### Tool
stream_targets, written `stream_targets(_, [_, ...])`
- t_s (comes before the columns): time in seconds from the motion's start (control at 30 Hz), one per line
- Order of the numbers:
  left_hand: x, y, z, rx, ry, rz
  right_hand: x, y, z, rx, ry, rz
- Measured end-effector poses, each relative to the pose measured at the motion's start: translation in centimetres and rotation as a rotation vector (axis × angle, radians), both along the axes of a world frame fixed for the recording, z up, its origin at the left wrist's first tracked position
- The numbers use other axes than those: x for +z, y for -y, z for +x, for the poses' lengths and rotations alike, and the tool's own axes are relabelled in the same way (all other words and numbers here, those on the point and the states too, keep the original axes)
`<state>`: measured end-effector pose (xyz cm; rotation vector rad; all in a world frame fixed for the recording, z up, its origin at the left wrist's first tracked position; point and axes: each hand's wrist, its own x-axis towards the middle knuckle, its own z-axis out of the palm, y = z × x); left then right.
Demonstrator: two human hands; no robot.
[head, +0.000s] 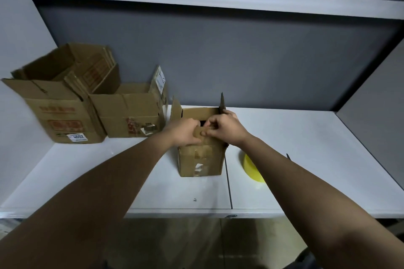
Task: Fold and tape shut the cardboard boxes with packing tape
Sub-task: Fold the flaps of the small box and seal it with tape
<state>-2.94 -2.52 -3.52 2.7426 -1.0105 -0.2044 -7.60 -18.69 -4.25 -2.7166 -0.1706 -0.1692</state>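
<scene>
Scene: A person stands at a white counter [153, 181], both arms stretched forward to a small cardboard box [201, 159] that sits upright near the counter's middle.
Box: Its top is not yet closed; two side flaps stand up at the left and right, and a dark gap shows between the hands.
Left hand: The left hand [185, 132] grips the near flap [202, 134], thumb on its outer face and fingers curled over the edge.
Right hand: The right hand [225, 129] pinches the same flap's edge from the right, fingers bent around the cardboard.
Tape: A yellow roll of packing tape [252, 168] lies on the counter just right of the box, partly hidden by the right forearm, untouched.
Other boxes: Two larger open cartons [65, 116] [131, 113] wait at the far left, well apart from the work.
Step in hand: By the look of it, the near flap is being folded down over the opening.
Doing it well: Crease the flap along its score line, keep it level with the rim, then bring the standing side flaps down so their edges meet before any tape goes on.
Risk: Old tape on the front face suggests worn cardboard, so a hard press may buckle it.
</scene>
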Motion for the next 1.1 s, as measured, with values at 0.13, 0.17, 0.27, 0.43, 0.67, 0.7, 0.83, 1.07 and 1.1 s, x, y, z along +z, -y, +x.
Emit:
stream_targets(0.13, [0.0,-1.0,0.2,0.044,-0.134,-0.283,-0.2,0.3,-0.4,0.006,-0.015,0.119])
stream_targets(0.17, [-0.1,-1.0,0.2,0.045,-0.134,-0.293,-0.1,0.2,-0.5,0.012,-0.018,0.113])
stream_targets(0.27, [-0.5,-1.0,0.5,0.059,-0.167,-0.309,0.0,0.0,-0.6,0.008,0.01,0.058])
stream_targets(0.43, [-0.7,-1.2,0.7,0.047,-0.187,-0.287,-0.3,-0.6,-0.8,0.008,0.078,-0.067])
stream_targets(0.67, [0.1,-1.2,-0.5,0.023,0.058,-0.043,1.3,-1.4,-0.8,0.087,-0.045,-0.374])
stream_targets(0.7, [0.0,-1.0,-0.7,0.005,0.135,0.025,1.5,-1.7,-0.6,0.105,-0.111,-0.439])
stream_targets(0.83, [-0.3,-0.5,-1.1,-0.009,0.275,0.107,1.7,-2.5,0.5,0.08,-0.235,-0.495])
stream_targets(1.07, [0.0,-0.5,0.4,-0.156,0.07,0.135,1.7,-1.5,1.0,0.122,-0.337,-0.392])
stream_targets(1.1, [0.2,-0.8,0.4,-0.163,0.025,0.124,1.9,-1.2,1.0,0.117,-0.402,-0.288])
